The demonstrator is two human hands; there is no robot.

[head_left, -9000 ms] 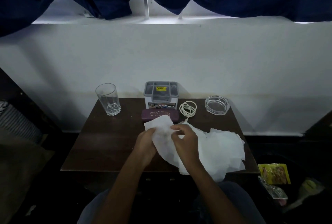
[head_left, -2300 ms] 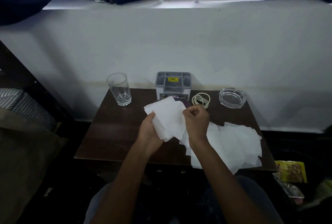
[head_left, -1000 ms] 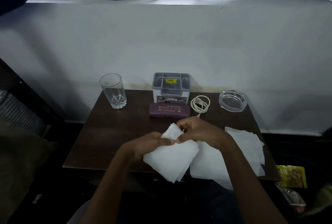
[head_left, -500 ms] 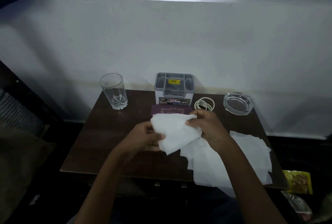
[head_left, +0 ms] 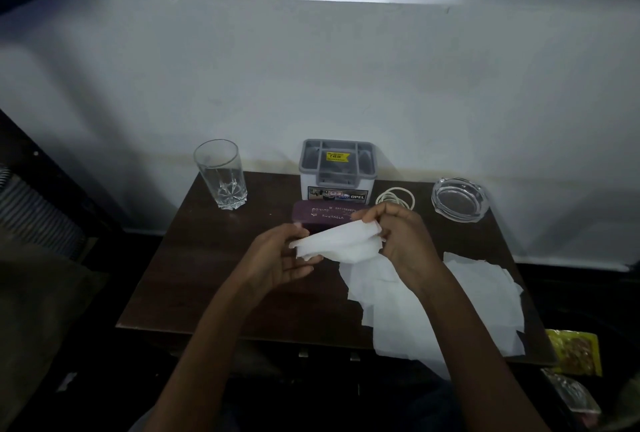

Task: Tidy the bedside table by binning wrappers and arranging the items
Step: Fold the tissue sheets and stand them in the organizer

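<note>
Above the dark wooden bedside table point(head_left: 194, 279) I hold a folded white tissue point(head_left: 337, 244) between both hands. My left hand point(head_left: 277, 260) pinches its left end and my right hand point(head_left: 398, 237) pinches its right end. A loose pile of white tissues point(head_left: 450, 307) lies on the table's right half, partly under my right forearm. Behind my hands lies a maroon spectacle case point(head_left: 320, 215), its near edge hidden by the tissue.
Along the back of the table stand a clear glass point(head_left: 221, 179), a grey organiser box point(head_left: 337, 170), a coiled white cable point(head_left: 396, 197) and a glass ashtray point(head_left: 459, 199). A yellow wrapper point(head_left: 575, 352) and a clear wrapper point(head_left: 568, 393) lie on the floor at the right.
Over the last second I have lifted the tissue from the table's front edge and folded it narrower between my hands. The pile on the right has not moved.
</note>
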